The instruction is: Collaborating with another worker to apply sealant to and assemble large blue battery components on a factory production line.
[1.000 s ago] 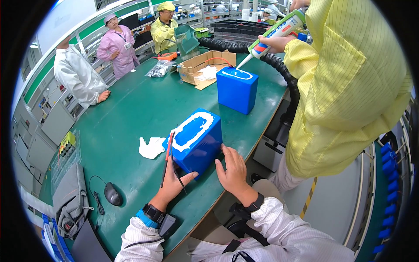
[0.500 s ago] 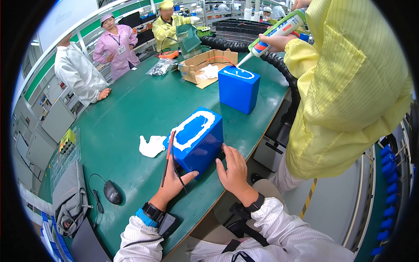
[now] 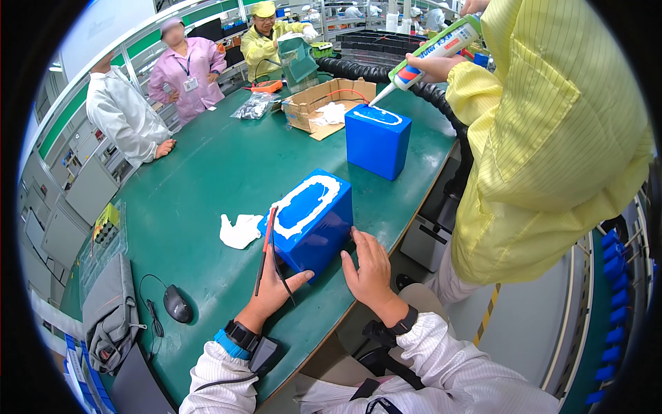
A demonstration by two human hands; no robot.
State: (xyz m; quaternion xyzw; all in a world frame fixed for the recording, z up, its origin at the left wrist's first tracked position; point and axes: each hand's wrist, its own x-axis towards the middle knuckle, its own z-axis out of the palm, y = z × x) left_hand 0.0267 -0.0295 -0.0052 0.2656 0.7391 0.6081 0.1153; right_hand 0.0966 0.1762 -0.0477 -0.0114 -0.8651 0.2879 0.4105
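Observation:
A blue battery pack (image 3: 321, 231) stands near the table's front edge, a looped bead of white sealant (image 3: 324, 185) on its top. From its near left end rise red and black leads (image 3: 267, 234). My left hand (image 3: 270, 298) straddles that near left corner, thumb along the front and fingers partly hidden behind the leads. Stretched out, the fingers of my right hand (image 3: 372, 272) rest at the pack's right side, tips by its edge. Farther back, a co-worker's hand (image 3: 438, 67) holds a sealant tube (image 3: 434, 52), its nozzle at the top of a second blue battery pack (image 3: 378, 145).
Left of my pack lies a crumpled white tissue (image 3: 240, 231). A computer mouse (image 3: 178, 305) and a grey bag (image 3: 110, 310) lie at the left. A cardboard box (image 3: 303, 107) sits behind the second pack. The co-worker in yellow (image 3: 531, 152) stands close on the right.
The co-worker's tube nozzle has shifted slightly left along the second pack's top. The far person in yellow has moved an arm. My hands and my pack stay put.

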